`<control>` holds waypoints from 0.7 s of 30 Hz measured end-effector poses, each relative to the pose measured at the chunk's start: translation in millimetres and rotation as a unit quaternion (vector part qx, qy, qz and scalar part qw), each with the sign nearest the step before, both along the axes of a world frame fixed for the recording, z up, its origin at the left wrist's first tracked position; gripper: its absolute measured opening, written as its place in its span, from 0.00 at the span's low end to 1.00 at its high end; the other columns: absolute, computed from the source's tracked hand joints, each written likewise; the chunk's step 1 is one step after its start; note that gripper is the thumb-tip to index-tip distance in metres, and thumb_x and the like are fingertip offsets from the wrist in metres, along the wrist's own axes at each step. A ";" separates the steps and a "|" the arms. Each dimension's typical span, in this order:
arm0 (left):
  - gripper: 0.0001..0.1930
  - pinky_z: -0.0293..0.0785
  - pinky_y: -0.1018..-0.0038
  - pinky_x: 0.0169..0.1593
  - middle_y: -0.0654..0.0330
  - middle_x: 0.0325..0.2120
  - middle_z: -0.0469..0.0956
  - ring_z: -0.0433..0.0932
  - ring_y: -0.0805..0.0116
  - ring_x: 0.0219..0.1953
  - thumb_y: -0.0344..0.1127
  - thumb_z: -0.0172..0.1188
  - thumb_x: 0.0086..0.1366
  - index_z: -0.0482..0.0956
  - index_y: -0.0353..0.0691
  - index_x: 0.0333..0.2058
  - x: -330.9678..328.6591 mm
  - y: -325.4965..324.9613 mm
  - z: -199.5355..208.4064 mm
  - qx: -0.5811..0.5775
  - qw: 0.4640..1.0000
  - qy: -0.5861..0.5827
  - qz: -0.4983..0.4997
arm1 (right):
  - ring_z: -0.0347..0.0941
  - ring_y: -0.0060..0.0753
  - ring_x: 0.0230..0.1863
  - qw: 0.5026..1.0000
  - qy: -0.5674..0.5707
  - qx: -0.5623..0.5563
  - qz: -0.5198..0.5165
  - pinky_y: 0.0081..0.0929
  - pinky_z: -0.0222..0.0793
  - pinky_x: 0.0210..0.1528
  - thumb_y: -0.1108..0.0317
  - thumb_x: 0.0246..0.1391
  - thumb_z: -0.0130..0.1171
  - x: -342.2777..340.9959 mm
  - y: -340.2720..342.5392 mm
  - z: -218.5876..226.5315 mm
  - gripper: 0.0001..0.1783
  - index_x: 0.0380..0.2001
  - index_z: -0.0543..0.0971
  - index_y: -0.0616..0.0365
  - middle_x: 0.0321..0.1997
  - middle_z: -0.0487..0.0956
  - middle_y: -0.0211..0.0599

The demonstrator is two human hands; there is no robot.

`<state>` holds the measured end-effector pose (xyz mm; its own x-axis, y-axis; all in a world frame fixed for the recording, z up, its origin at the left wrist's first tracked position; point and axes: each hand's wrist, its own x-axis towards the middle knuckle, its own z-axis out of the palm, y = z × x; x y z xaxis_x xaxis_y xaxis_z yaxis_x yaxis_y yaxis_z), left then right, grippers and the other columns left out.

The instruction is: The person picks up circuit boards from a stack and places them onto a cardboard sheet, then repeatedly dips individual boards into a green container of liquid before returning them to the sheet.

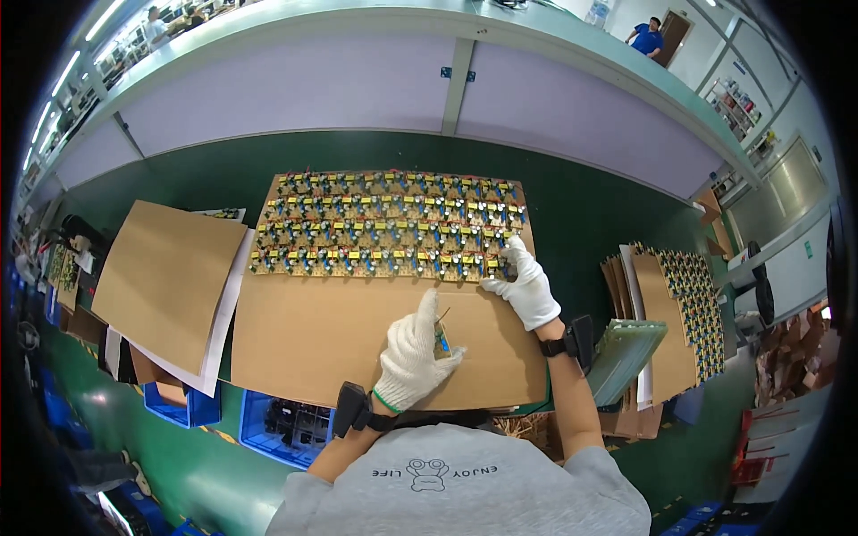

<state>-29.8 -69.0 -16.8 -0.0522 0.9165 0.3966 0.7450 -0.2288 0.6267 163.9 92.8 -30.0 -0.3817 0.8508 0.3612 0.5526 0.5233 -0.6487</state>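
Observation:
My left hand (411, 355), in a white knit glove with a green cuff, is closed around a small circuit board (441, 342) with a blue part and a thin lead sticking up. It is above the bare near part of a brown cardboard sheet (304, 330). Several rows of populated circuit boards (384, 223) with yellow and blue parts cover the sheet's far half. At the right end of the nearest row, my gloved right hand (525, 286) has its thumb and fingers around the last board (494, 266). Its fingers partly hide that board.
Stacked cardboard sheets (165, 277) stand at the left. On the right are a green translucent tray (628, 357) and upright cardboard beside another board-covered sheet (693, 295). Blue bins (277, 429) sit below the near edge. A long bench (295, 89) runs behind; a person (647, 37) is beyond it.

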 end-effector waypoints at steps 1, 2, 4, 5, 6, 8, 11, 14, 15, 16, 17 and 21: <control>0.52 0.67 0.61 0.48 0.55 0.39 0.75 0.72 0.56 0.39 0.41 0.75 0.45 0.52 0.30 0.64 0.2 0.3 1.4 0.003 1.000 0.000 0.002 | 0.75 0.34 0.40 1.000 -0.002 -0.005 0.008 0.27 0.73 0.43 0.62 0.36 0.78 0.5 1.5 -1.2 0.51 0.61 0.63 0.67 0.47 0.78 0.45; 0.54 0.67 0.60 0.51 0.52 0.43 0.74 0.72 0.53 0.43 0.44 0.75 0.45 0.52 0.30 0.65 -0.3 -0.7 3.0 -0.012 1.000 -0.016 -0.018 | 0.76 0.36 0.41 1.000 -0.028 0.007 0.007 0.29 0.73 0.44 0.57 0.39 0.76 -2.0 -0.8 8.1 0.48 0.60 0.65 0.67 0.47 0.78 0.46; 0.55 0.66 0.59 0.53 0.49 0.48 0.73 0.72 0.50 0.48 0.46 0.75 0.45 0.51 0.29 0.65 -2.7 -0.1 0.6 -0.031 0.999 -0.035 -0.028 | 0.77 0.42 0.40 0.987 -0.062 0.151 -0.003 0.33 0.73 0.44 0.55 0.38 0.75 -8.7 -9.2 24.8 0.47 0.58 0.66 0.68 0.45 0.79 0.47; 0.57 0.64 0.58 0.57 0.44 0.54 0.68 0.68 0.46 0.53 0.51 0.74 0.45 0.50 0.28 0.65 -1.2 1.1 1.2 0.007 0.997 0.012 -0.070 | 0.77 0.47 0.39 0.952 -0.094 0.291 -0.021 0.37 0.74 0.44 0.53 0.38 0.75 -7.7 -18.1 30.4 0.46 0.57 0.67 0.69 0.42 0.80 0.49; 0.59 0.61 0.56 0.60 0.40 0.59 0.63 0.64 0.43 0.59 0.55 0.73 0.45 0.48 0.27 0.65 -0.3 2.4 3.6 0.043 0.991 0.058 -0.112 | 0.77 0.51 0.43 0.958 -0.092 0.268 -0.030 0.41 0.73 0.47 0.50 0.38 0.73 -5.3 -28.3 30.6 0.43 0.54 0.71 0.67 0.43 0.80 0.50; 0.61 0.58 0.55 0.62 0.38 0.62 0.57 0.59 0.41 0.63 0.59 0.71 0.45 0.47 0.26 0.65 -1.5 -7.3 25.1 -0.011 0.993 0.104 -0.047 | 0.76 0.50 0.43 0.992 -0.046 0.097 0.067 0.40 0.72 0.47 0.50 0.39 0.73 -2.7 -43.0 43.4 0.41 0.52 0.72 0.67 0.43 0.79 0.49; 0.59 0.53 0.54 0.66 0.35 0.64 0.52 0.54 0.41 0.66 0.63 0.66 0.49 0.47 0.23 0.65 -23.3 0.8 8.5 -0.015 0.995 0.101 -0.001 | 0.75 0.52 0.41 0.986 -0.050 0.053 0.150 0.40 0.71 0.46 0.50 0.28 0.77 -9.8 -63.3 43.5 0.43 0.47 0.75 0.64 0.42 0.78 0.48; 0.51 0.56 0.56 0.65 0.36 0.62 0.58 0.59 0.41 0.63 0.59 0.62 0.57 0.50 0.23 0.64 -39.7 -2.4 -11.1 0.040 0.994 0.039 0.093 | 0.73 0.53 0.37 0.982 -0.090 0.072 0.152 0.41 0.68 0.44 0.51 0.26 0.77 -38.6 -82.8 50.5 0.36 0.41 0.77 0.58 0.36 0.78 0.45; 0.47 0.56 0.55 0.64 0.38 0.59 0.62 0.62 0.43 0.62 0.52 0.62 0.58 0.52 0.25 0.64 -37.6 -3.3 -10.4 0.038 0.991 -0.068 0.107 | 0.73 0.53 0.37 0.983 -0.089 0.071 0.146 0.41 0.68 0.44 0.51 0.26 0.77 -40.5 -84.7 48.5 0.36 0.41 0.77 0.58 0.36 0.78 0.45; 0.42 0.56 0.54 0.63 0.40 0.57 0.65 0.64 0.45 0.60 0.46 0.63 0.58 0.54 0.26 0.63 -35.5 -4.1 -10.1 0.035 0.977 -0.174 0.120 | 0.74 0.51 0.37 0.979 -0.120 0.050 0.157 0.41 0.68 0.44 0.51 0.28 0.76 -41.4 -86.1 47.8 0.34 0.40 0.77 0.57 0.36 0.78 0.43; 0.42 0.56 0.54 0.63 0.40 0.57 0.65 0.64 0.45 0.60 0.46 0.63 0.58 0.54 0.26 0.63 -34.0 -6.5 -10.5 0.036 0.977 -0.173 0.118 | 0.74 0.50 0.37 0.973 -0.149 0.030 0.171 0.40 0.68 0.43 0.51 0.30 0.76 -42.3 -86.2 47.5 0.33 0.40 0.77 0.56 0.36 0.79 0.41; 0.38 0.60 0.56 0.59 0.44 0.51 0.71 0.70 0.48 0.54 0.42 0.61 0.61 0.56 0.27 0.63 -30.9 -14.4 -13.5 0.037 0.987 -0.067 0.140 | 0.75 0.45 0.34 0.975 -0.188 0.062 0.099 0.39 0.69 0.39 0.55 0.35 0.74 -17.6 -83.5 47.7 0.25 0.37 0.78 0.53 0.30 0.79 0.38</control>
<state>-60.7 -83.4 -30.4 -0.3559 0.8275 0.4342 0.6969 -0.0745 0.7132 146.4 9.3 17.7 -0.6586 0.7062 0.2601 0.6198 0.7050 -0.3447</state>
